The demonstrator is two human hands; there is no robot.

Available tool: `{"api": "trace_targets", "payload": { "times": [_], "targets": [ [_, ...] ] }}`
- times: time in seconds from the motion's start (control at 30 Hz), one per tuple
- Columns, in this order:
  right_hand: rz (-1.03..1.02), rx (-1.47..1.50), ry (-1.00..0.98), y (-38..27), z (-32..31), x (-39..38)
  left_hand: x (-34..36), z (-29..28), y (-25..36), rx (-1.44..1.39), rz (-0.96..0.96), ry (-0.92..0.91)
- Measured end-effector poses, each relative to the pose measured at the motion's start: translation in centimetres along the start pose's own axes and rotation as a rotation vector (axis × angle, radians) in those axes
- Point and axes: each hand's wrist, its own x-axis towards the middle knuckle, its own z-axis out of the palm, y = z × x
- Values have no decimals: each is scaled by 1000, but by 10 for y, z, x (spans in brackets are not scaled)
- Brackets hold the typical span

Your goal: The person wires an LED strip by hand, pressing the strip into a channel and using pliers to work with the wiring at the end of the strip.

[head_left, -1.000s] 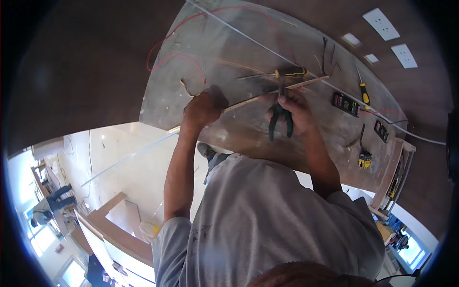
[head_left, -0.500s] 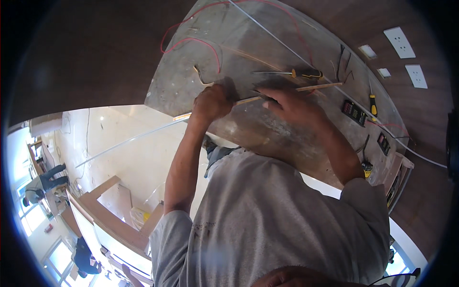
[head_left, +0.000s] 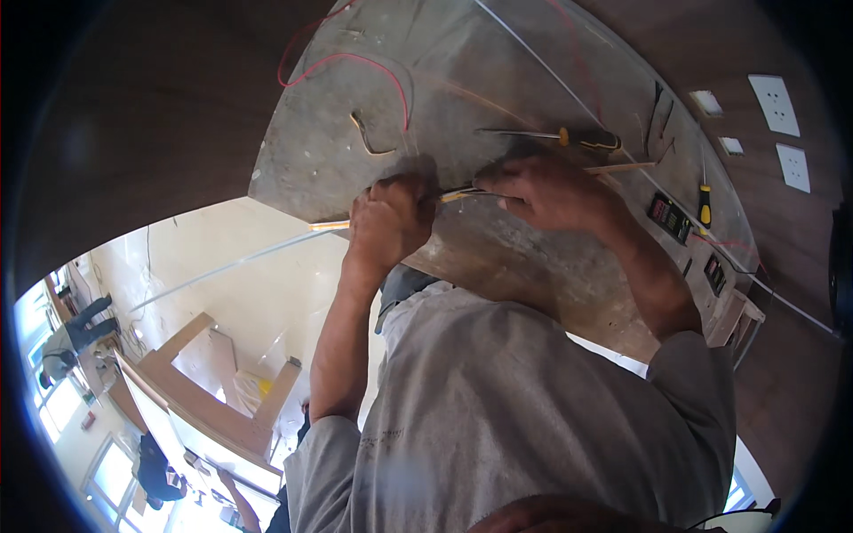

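A long, thin yellowish strip (head_left: 330,226) runs across the board-like work surface, and my left hand (head_left: 391,216) is closed round it near the surface's edge. Between my hands, dark and yellow thin pieces (head_left: 457,193) show along the strip. My right hand (head_left: 560,191) pinches a thin dark piece (head_left: 485,185) against it; what exactly this is I cannot make out. Past my right hand, more of the strip (head_left: 622,167) lies on the surface. From the left end, a slim grey-white length (head_left: 240,262) sticks out over the floor.
Ahead lie a curved offcut (head_left: 364,138), red wire (head_left: 355,57) and a screwdriver (head_left: 586,139). At right are a yellow-handled screwdriver (head_left: 705,206), two dark packs (head_left: 668,218) and a pale cable (head_left: 542,71). Wall sockets (head_left: 773,104) are beyond; people (head_left: 155,471) work at lower left.
My right hand has shifted slightly toward the right, and my left hand slightly lower. More dark and yellow material shows between them. The view has turned a little.
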Motion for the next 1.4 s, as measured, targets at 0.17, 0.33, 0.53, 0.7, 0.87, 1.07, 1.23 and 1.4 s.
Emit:
{"api": "trace_targets", "payload": {
  "times": [0.17, 0.33, 0.53, 0.7, 0.87, 1.07, 1.23, 1.4],
  "targets": [
    [-20, -40, 53, -1, 0, 3, 1, 4, -10, -95, 84, 22],
    [12, -61, -15, -1, -3, 5, 1, 1, -12, -181, 170, 34],
    [23, -42, -26, -3, -2, 4, -2, 5, -9, -214, 201, 53],
    [41, -6, -7, -1, 4, 1, -4, 3, -1, -265, 293, 102],
    [11, -42, 56, -1, 4, 1, -5, 16, -1, -263, 73, 146],
    [-15, -73, 30, -1, 7, 0, -4, 19, 4, -200, 19, 183],
    [2, -123, 38, -10, 7, 1, -4, 17, 5, -199, 10, 167],
    [14, -151, 30, -12, 6, 2, -5, 18, 3, -203, 16, 166]
  ]
}}
